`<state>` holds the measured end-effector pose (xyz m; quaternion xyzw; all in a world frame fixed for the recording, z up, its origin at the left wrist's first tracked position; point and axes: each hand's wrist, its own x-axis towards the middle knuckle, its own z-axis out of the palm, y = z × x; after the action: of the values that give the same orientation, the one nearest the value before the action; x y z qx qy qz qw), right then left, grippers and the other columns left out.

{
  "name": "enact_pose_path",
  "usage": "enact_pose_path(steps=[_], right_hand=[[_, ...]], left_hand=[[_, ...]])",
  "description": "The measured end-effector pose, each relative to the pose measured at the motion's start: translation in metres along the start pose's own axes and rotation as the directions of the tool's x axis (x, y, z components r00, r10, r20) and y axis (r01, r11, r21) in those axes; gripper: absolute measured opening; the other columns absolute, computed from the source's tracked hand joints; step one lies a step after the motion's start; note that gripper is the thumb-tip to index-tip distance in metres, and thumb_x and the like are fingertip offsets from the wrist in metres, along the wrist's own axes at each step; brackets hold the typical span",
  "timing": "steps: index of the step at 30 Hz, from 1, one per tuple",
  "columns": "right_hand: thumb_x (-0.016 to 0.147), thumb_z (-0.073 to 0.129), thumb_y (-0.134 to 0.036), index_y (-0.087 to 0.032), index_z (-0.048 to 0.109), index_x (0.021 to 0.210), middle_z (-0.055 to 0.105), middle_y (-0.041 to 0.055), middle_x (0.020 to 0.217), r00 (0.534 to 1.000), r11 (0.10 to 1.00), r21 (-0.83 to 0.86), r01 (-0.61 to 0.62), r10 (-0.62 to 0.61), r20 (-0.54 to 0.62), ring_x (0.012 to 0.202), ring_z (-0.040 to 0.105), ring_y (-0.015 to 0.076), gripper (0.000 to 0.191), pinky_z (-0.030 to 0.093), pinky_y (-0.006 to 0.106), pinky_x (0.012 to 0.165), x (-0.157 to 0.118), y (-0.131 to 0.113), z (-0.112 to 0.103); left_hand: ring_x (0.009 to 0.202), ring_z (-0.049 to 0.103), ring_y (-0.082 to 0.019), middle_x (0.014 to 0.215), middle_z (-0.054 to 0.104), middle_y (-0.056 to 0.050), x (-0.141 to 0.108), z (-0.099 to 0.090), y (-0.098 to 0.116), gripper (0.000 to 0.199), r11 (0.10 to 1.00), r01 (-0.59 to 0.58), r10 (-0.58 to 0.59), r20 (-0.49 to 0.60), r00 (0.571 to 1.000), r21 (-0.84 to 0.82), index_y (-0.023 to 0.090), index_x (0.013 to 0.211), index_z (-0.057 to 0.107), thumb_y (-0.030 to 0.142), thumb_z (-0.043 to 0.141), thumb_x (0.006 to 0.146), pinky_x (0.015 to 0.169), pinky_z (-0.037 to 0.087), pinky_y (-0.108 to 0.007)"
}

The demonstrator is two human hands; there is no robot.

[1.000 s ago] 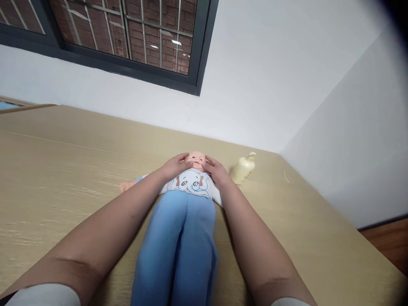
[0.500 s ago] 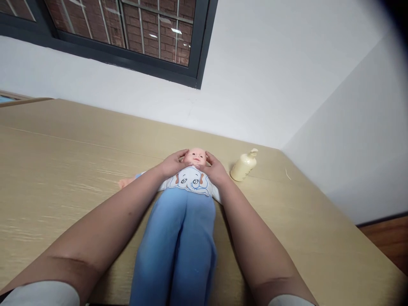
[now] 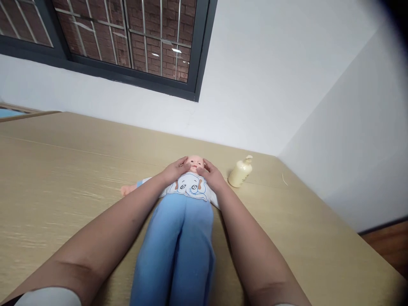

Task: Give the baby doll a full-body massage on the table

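A baby doll (image 3: 179, 238) lies on its back on the wooden table, its head (image 3: 195, 160) towards the wall. It wears blue trousers and a white top (image 3: 190, 185) with an elephant face on the front. My left hand (image 3: 176, 171) cups one side of the head, thumb on the cheek. Against the other side rests my right hand (image 3: 211, 173), its thumb by the mouth. Both hands curve round the head; some fingertips are hidden behind it. One bare doll hand (image 3: 127, 189) sticks out beyond my left forearm.
A cream pump bottle (image 3: 241, 172) stands on the table (image 3: 287, 238) to the right of my right hand. Farther right lies a thin pale strand (image 3: 284, 179). White wall and a dark-framed window (image 3: 127, 74) with bars rise behind the table.
Both thumbs have moved up from the doll's chin onto its cheeks beside the mouth. The whole view has shifted slightly, with the window and table lower in the picture.
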<state>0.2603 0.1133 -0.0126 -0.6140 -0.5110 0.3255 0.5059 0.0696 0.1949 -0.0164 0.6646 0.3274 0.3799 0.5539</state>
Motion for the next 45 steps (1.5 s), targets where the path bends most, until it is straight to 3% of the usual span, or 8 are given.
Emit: enact_pose_path(steps=[5,10,16,24,28,33,39,45], right_hand=[[0.063,0.088,-0.056,-0.023,0.041,0.154,0.050,0.0120,0.154,1.000,0.994,-0.108,0.000,0.003,0.023,0.138,0.053,0.0322,0.108,0.045,0.046,0.114,-0.004,-0.006,-0.001],[0.064,0.087,-0.052,-0.024,0.036,0.156,0.055,0.0121,0.150,0.999,0.996,-0.087,0.009,-0.005,0.052,0.131,0.059,0.0304,0.109,0.051,0.044,0.108,0.002,0.003,0.000],[0.071,0.085,-0.048,-0.025,0.035,0.156,0.050,0.0108,0.154,0.994,0.998,-0.005,0.058,-0.057,0.096,0.134,0.057,0.0292,0.101,0.048,0.045,0.111,0.003,0.008,-0.002],[0.077,0.079,-0.053,-0.028,0.040,0.154,0.050,0.0070,0.154,0.988,0.993,0.112,0.042,-0.058,0.143,0.141,0.050,0.0272,0.089,0.040,0.048,0.117,0.007,0.016,-0.008],[0.085,0.068,-0.058,-0.031,0.045,0.151,0.044,0.0016,0.159,0.992,0.996,0.067,0.065,-0.072,0.102,0.148,0.041,0.0250,0.075,0.030,0.046,0.124,0.009,0.016,-0.008],[0.073,0.080,-0.059,-0.034,0.033,0.157,0.044,0.0045,0.159,0.992,0.997,-0.063,0.040,-0.032,0.124,0.145,0.044,0.0299,0.099,0.036,0.049,0.120,0.003,0.007,-0.007],[0.067,0.085,-0.056,-0.032,0.030,0.158,0.052,0.0091,0.152,0.994,0.997,-0.073,0.029,-0.021,0.108,0.132,0.059,0.0303,0.109,0.047,0.049,0.111,0.004,0.007,-0.003],[0.073,0.082,-0.055,-0.032,0.027,0.159,0.037,0.0059,0.163,0.985,0.998,-0.001,0.061,-0.060,0.162,0.140,0.051,0.0284,0.105,0.043,0.047,0.115,0.005,0.013,-0.009]], left_hand=[[0.129,0.058,-0.037,0.145,0.058,-0.015,-0.003,-0.003,0.002,0.104,0.992,0.031,-0.031,0.002,1.000,0.123,0.023,0.151,0.048,0.049,0.091,0.059,0.105,0.051,-0.044],[0.123,0.063,-0.034,0.139,0.063,-0.014,-0.004,-0.005,0.003,0.101,0.995,0.020,-0.029,0.096,0.995,0.096,0.024,0.152,0.047,0.049,0.089,0.064,0.100,0.055,-0.043],[0.129,0.058,-0.036,0.150,0.053,-0.018,-0.002,-0.008,-0.004,0.102,0.999,0.044,-0.041,0.146,0.988,-0.023,0.022,0.156,0.038,0.054,0.085,0.071,0.102,0.053,-0.046],[0.127,0.060,-0.033,0.145,0.058,-0.015,-0.004,-0.005,-0.002,0.084,0.988,0.056,-0.034,0.148,0.988,-0.147,0.022,0.148,0.052,0.056,0.080,0.076,0.103,0.052,-0.042],[0.127,0.060,-0.035,0.146,0.056,-0.016,-0.002,-0.004,-0.002,0.087,1.000,0.006,-0.004,0.066,0.998,-0.029,0.022,0.150,0.049,0.062,0.076,0.078,0.103,0.053,-0.043],[0.119,0.065,-0.038,0.142,0.060,-0.016,-0.002,-0.005,0.001,0.103,0.989,0.065,-0.071,0.045,0.996,0.134,0.025,0.155,0.043,0.056,0.087,0.067,0.091,0.059,-0.043],[0.122,0.063,-0.038,0.143,0.059,-0.017,-0.005,-0.006,0.002,0.105,0.996,0.051,-0.057,0.092,0.994,0.072,0.023,0.155,0.042,0.047,0.090,0.065,0.090,0.060,-0.040],[0.121,0.064,-0.037,0.143,0.059,-0.017,-0.009,-0.008,0.006,0.094,0.998,0.061,-0.057,0.151,0.987,-0.021,0.023,0.153,0.044,0.050,0.086,0.072,0.093,0.058,-0.044]])
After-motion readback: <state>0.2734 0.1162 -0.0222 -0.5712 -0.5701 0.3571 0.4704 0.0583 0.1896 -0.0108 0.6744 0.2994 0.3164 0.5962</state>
